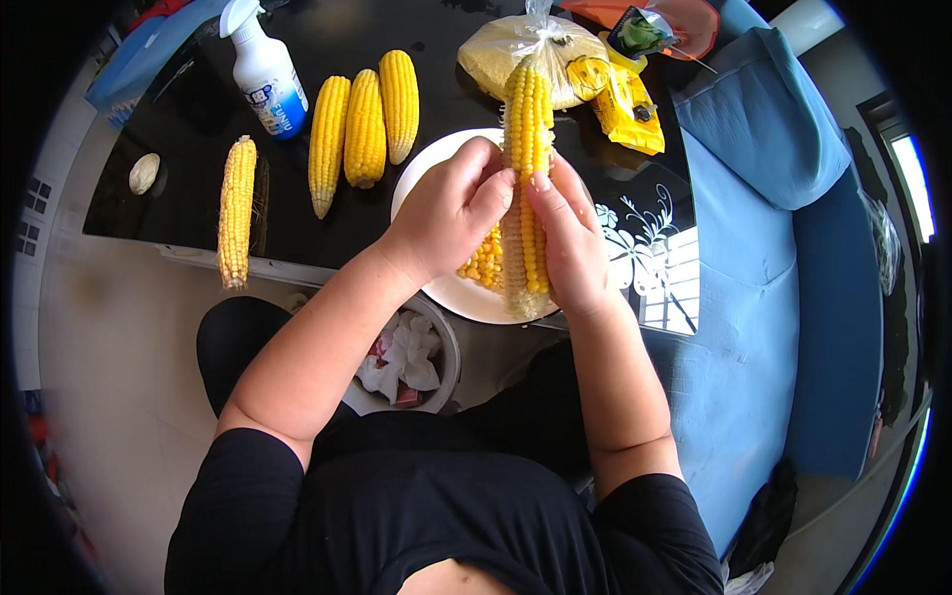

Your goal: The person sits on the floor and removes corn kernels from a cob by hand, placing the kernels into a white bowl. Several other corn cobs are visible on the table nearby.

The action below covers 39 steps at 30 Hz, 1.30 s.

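Note:
Both my hands grip one corn cob (528, 223), held lengthwise above a white plate (421, 169). A strip along its left side is bare of kernels, while yellow rows remain on the rest. My left hand (456, 203) is closed against the stripped side, its thumb pressed near the kernels. My right hand (570, 233) wraps the other side, with the thumb lying on the kernel rows. Loose corn kernels (484, 264) are heaped on the plate, partly hidden beneath the cob and hands.
Beyond my left arm, three whole corn cobs (364, 129) and another cob (236, 213) lie on the black table (426, 30). A spray bottle (266, 74) stands behind them. A tied plastic bag (486, 55) and yellow packet (630, 109) sit far right. Below is a bin (448, 362); right, a blue sofa (739, 297).

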Tool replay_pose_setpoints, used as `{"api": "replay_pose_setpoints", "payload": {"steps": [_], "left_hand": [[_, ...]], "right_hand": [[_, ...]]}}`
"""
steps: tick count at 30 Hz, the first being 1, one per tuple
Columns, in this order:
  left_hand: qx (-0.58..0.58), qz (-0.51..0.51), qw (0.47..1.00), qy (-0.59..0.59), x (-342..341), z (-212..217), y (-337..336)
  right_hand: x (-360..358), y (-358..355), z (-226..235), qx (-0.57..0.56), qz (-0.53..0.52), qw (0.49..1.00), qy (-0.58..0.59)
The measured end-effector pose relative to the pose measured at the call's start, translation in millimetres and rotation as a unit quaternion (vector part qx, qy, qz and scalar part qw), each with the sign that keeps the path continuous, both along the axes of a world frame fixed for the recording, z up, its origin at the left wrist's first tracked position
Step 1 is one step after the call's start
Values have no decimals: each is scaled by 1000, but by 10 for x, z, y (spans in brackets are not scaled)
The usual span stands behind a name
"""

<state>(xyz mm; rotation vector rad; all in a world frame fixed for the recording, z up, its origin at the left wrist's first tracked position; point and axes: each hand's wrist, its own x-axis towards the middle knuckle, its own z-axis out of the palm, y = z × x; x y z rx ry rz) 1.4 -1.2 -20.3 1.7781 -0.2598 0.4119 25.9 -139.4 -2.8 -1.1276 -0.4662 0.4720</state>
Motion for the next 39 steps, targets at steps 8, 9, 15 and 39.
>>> {"api": "replay_pose_setpoints", "payload": {"steps": [8, 9, 15, 39], "left_hand": [[6, -37, 999, 39, -5, -9, 46], [-7, -39, 999, 26, -2, 0, 28], [58, 3, 998, 16, -13, -25, 10], [40, 13, 999, 10, -13, 21, 15]], "right_hand": [[-13, -11, 45, 3, -13, 998, 66], [-27, -2, 49, -2, -27, 998, 62], [-5, -14, 36, 11, -21, 995, 97], [-10, 6, -13, -35, -11, 999, -17]]}}
